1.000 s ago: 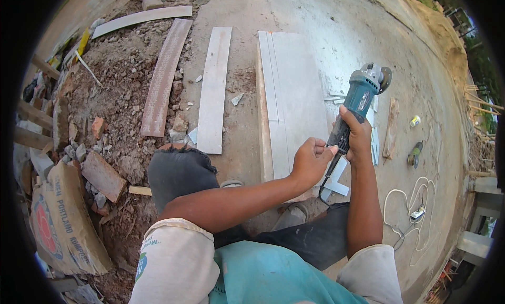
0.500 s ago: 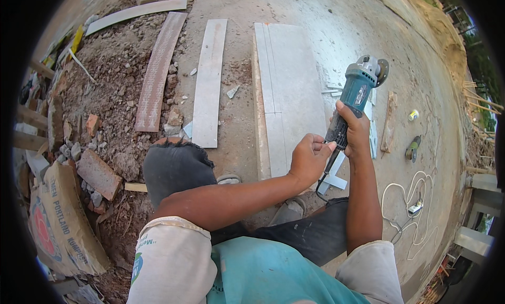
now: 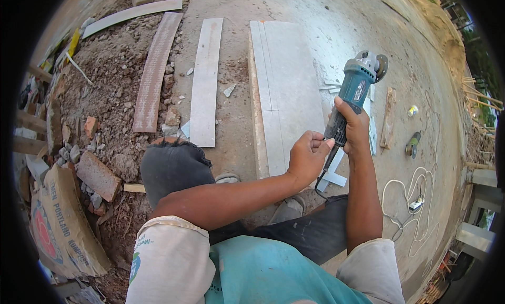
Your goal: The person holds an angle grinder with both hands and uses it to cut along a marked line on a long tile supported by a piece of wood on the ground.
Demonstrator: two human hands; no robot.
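A teal angle grinder [image 3: 357,83] is held up at a slant, its disc at the upper right. My right hand [image 3: 352,124] is wrapped round its black rear body, thumb along the top. The thumb and fingers of my left hand [image 3: 306,159] are pinched at the grinder's rear end, by the root of the black cord [image 3: 327,167]; exactly what they grip is hard to make out. Beyond my hands lies a large grey tile [image 3: 286,77] marked with thin dark lines, over a pale board edge. White tile offcuts [image 3: 372,135] lie partly hidden behind the grinder.
Tile strips [image 3: 205,77] lie left of the large tile, beside rubble [image 3: 115,72], a brick [image 3: 97,174] and a paper sack [image 3: 62,220]. On the concrete at right are a wood offcut [image 3: 388,117], a small can [image 3: 412,111], a second grinder [image 3: 413,145] and a coiled cable with a socket [image 3: 415,204].
The view has shifted a little, so the grinder, hands and surroundings sit slightly higher and further left in the picture. Both hands keep the same hold.
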